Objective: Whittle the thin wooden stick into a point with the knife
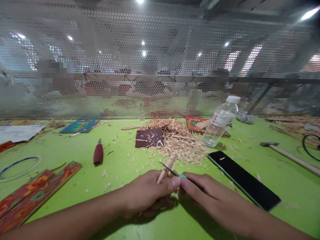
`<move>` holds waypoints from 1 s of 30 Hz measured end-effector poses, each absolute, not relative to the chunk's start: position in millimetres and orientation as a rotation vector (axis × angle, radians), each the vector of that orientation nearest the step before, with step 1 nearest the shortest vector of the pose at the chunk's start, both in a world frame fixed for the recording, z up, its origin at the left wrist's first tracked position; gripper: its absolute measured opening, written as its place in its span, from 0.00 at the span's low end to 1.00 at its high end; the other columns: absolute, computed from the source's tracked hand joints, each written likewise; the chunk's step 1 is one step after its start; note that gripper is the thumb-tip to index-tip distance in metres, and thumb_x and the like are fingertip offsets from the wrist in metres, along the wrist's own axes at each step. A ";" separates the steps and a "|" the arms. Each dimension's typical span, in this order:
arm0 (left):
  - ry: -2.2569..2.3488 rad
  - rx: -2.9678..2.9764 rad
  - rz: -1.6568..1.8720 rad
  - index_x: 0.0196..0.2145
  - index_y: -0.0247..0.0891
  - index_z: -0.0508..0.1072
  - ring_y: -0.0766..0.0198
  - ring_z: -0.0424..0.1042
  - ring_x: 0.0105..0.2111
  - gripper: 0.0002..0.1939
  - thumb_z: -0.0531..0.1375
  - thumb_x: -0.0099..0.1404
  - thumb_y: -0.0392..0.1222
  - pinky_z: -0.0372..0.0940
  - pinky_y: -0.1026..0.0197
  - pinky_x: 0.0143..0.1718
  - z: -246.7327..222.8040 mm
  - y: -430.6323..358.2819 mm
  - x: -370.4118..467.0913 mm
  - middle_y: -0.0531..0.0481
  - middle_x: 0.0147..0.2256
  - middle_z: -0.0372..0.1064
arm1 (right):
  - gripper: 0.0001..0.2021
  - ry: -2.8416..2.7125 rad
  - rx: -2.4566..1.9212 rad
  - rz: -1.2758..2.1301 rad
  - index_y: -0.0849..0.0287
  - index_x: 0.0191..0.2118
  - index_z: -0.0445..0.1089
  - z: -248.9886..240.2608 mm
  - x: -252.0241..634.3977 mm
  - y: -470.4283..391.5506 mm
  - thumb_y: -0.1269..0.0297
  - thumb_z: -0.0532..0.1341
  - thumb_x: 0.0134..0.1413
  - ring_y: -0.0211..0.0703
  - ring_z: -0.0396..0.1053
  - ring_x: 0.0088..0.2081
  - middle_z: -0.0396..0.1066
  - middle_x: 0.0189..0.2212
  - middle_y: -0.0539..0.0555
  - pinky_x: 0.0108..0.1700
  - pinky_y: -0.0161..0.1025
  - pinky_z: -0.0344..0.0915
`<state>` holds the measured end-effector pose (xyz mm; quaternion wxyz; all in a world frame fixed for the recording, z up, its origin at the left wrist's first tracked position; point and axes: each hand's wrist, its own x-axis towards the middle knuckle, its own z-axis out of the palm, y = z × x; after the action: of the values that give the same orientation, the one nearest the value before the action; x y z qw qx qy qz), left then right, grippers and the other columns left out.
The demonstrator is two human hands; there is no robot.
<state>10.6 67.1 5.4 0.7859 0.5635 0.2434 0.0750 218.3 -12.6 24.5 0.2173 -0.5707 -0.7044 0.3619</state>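
My left hand (152, 191) is closed around a pale wooden stick (167, 168), which tilts up and to the right. In my right hand (205, 191) is a carving knife (172, 171); its thin dark blade lies across the stick, and a bit of turquoise shows at the handle. My left thumb presses near the base of the blade, close to my right thumb. Most of the knife's handle is hidden in my right fingers. Just beyond my hands lies a heap of wood shavings (190, 148), with a dark brown sheet (149, 138) at its left.
Right of the shavings stand a plastic water bottle (220, 121), a black phone (243, 178) and a hammer (290, 155). Left are a red-handled cutter (98, 153), painted boards (37, 196), a blue painted panel (80, 125) and a ring (20, 166). A perforated metal screen (120, 96) rises behind.
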 end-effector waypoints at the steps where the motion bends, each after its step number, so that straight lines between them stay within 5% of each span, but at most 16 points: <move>1: 0.545 1.232 0.197 0.31 0.44 0.62 0.75 0.42 0.12 0.31 0.63 0.60 0.75 0.42 0.70 0.09 4.1 65.4 11.5 0.66 0.15 0.51 | 0.23 -1.963 -1.602 0.969 0.55 0.39 0.71 23.9 218.0 -13.4 0.45 0.48 0.76 0.50 0.73 0.41 0.78 0.39 0.55 0.44 0.43 0.65; 9: 0.588 1.386 0.422 0.31 0.39 0.64 0.70 0.51 0.23 0.29 0.61 0.67 0.69 0.51 0.65 0.24 -6.3 54.5 19.0 0.60 0.24 0.53 | 0.22 -2.111 -1.708 0.682 0.55 0.43 0.71 18.4 215.0 -16.5 0.48 0.46 0.75 0.55 0.76 0.37 0.79 0.36 0.60 0.39 0.46 0.65; 18: 0.978 1.758 0.461 0.38 0.40 0.67 0.58 0.68 0.34 0.21 0.48 0.77 0.60 0.62 0.56 0.38 -3.4 38.8 18.6 0.50 0.34 0.68 | 0.25 -2.059 -1.758 0.842 0.55 0.45 0.72 24.0 217.0 -21.2 0.44 0.44 0.75 0.57 0.76 0.44 0.79 0.42 0.62 0.47 0.49 0.66; 25: 1.100 1.889 0.389 0.41 0.40 0.64 0.54 0.69 0.36 0.14 0.48 0.77 0.52 0.59 0.53 0.39 -1.4 34.8 21.5 0.44 0.38 0.70 | 0.24 -2.121 -1.862 0.775 0.56 0.47 0.72 20.7 215.4 -23.0 0.47 0.45 0.75 0.62 0.76 0.44 0.79 0.43 0.64 0.45 0.50 0.65; 30: 1.090 1.894 0.357 0.33 0.43 0.61 0.60 0.61 0.29 0.12 0.56 0.70 0.50 0.54 0.58 0.31 0.8 37.3 21.1 0.54 0.29 0.63 | 0.25 -2.112 -1.824 0.804 0.55 0.44 0.72 22.0 216.6 -22.1 0.44 0.45 0.75 0.58 0.76 0.43 0.79 0.41 0.62 0.44 0.47 0.65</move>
<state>21.1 37.3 0.8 0.4473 0.7651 0.4401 0.1440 216.6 -22.1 22.0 0.1184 -0.6237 -0.7221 0.2749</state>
